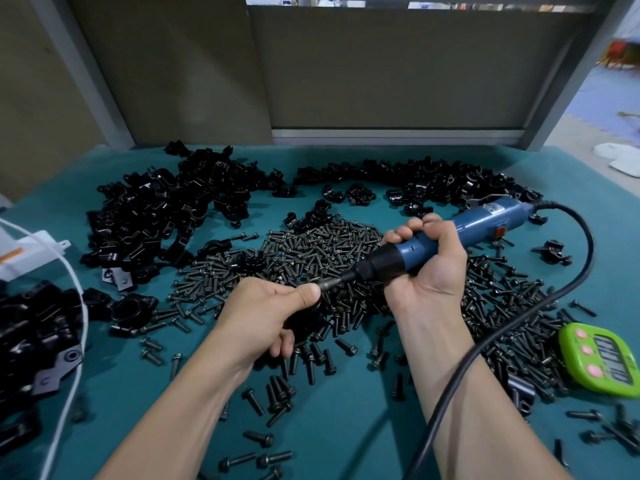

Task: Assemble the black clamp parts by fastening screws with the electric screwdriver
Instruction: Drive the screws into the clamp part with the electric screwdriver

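Above the screw pile [311, 247] on the teal worktop [346, 420], the right hand [427, 268] has its grip clamped round the blue electric screwdriver [460, 230]. The bit points at the left hand [266, 317], whose grip is closed on a mostly hidden black clamp part [303, 320]. Loose clamp parts [166, 209] lie heaped beyond the pile, and a green timer [602, 362] sits to its right.

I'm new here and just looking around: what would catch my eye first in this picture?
First, the blue electric screwdriver, gripped by the right hand at centre, its bit meeting the left hand, which pinches a dark part. Dark screws carpet the teal table around them, black clamp parts heap up behind, and a green timer sits at the right.
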A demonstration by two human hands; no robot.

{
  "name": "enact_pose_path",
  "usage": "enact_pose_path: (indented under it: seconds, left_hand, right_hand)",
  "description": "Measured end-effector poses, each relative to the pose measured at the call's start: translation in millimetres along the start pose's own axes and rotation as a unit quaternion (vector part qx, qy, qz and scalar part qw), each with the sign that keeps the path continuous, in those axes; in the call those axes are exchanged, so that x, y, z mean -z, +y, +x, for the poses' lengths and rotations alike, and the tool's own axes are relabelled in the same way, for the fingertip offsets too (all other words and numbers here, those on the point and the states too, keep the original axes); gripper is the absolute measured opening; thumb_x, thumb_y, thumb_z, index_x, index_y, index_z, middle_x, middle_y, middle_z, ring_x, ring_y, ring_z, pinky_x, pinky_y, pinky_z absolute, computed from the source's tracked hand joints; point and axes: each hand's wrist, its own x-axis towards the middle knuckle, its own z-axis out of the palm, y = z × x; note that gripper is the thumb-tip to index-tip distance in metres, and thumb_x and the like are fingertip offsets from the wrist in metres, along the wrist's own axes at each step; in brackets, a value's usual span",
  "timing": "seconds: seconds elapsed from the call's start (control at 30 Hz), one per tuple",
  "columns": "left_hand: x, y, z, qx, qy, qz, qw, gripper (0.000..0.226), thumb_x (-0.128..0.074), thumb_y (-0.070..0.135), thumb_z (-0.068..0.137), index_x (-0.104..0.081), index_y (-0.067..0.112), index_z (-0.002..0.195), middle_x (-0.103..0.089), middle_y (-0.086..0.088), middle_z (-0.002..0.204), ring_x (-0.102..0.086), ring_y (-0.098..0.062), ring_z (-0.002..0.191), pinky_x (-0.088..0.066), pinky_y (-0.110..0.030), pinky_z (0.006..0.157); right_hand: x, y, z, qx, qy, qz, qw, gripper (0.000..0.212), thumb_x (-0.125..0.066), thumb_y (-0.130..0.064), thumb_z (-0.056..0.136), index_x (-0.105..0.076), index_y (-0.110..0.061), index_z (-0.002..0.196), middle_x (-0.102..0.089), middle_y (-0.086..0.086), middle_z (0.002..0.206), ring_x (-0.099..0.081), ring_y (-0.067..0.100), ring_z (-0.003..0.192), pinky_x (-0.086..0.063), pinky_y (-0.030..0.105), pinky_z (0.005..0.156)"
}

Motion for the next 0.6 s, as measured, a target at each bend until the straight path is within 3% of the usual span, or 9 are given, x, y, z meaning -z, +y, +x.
enact_pose_path:
  seconds: [0.07,0.2,0.27,0.37,0.6]
  left_hand:
    - [1.5,4.1,-1.2,0.022,-0.027,-0.009,0.999,0.039,-0.077,0.047,0.073,-0.076,0.011,0.057,-0.071,-0.020,0.063,-0.046,-0.017,0.032,-0.033,-0.019,0.032]
    - [7.9,5.6,-1.2,0.053,0.018,-0.034,0.998,0.033,-0.065,0.019,0.100,-0.081,0.005,0.075,-0.070,-0.023,0.069,-0.038,-0.012,0.032,-0.024,-0.019,0.028]
    - [6.6,5.7,-2.4,0.043,0.038,-0.063,0.996,0.043,-0.062,0.028,0.103,-0.076,-0.001,0.076,-0.064,-0.014,0.061,-0.038,-0.010,0.033,-0.025,-0.018,0.029]
    - [2.2,7.2,-4.0,0.023,0.069,-0.071,0.995,0.048,-0.061,0.041,0.102,-0.063,0.012,0.064,-0.055,0.001,0.051,-0.039,-0.010,0.035,-0.026,-0.019,0.033]
    - [6.9,10.8,-5.0,0.029,0.005,-0.130,0.991,0.046,-0.070,0.032,0.095,-0.056,0.018,0.054,-0.046,0.002,0.050,-0.032,-0.010,0.034,-0.020,-0.018,0.030]
  right_hand:
    - [0.0,-1.4,-1.0,-0.012,-0.015,-0.017,1.000,0.018,-0.044,0.003,0.090,-0.052,-0.013,0.090,-0.053,0.003,0.069,-0.050,0.015,0.054,-0.048,0.026,0.056]
    - [-0.2,0.5,-4.8,-0.047,-0.041,-0.038,0.997,0.018,-0.049,0.005,0.087,-0.056,-0.009,0.097,-0.054,0.005,0.070,-0.050,0.015,0.054,-0.049,0.026,0.055]
    - [-2.7,1.5,-5.4,-0.051,-0.048,-0.034,0.997,0.024,-0.056,0.004,0.077,-0.056,-0.009,0.098,-0.054,0.005,0.071,-0.051,0.016,0.054,-0.050,0.026,0.055]
    - [-3.5,-1.2,-6.6,-0.056,-0.042,-0.034,0.997,0.030,-0.060,0.001,0.071,-0.057,-0.008,0.100,-0.055,0.006,0.072,-0.051,0.016,0.056,-0.050,0.027,0.057]
    - [-6.2,-7.9,-11.9,-0.086,-0.054,-0.034,0.994,0.032,-0.062,-0.006,0.076,-0.059,-0.005,0.108,-0.055,0.005,0.074,-0.052,0.017,0.057,-0.051,0.027,0.059]
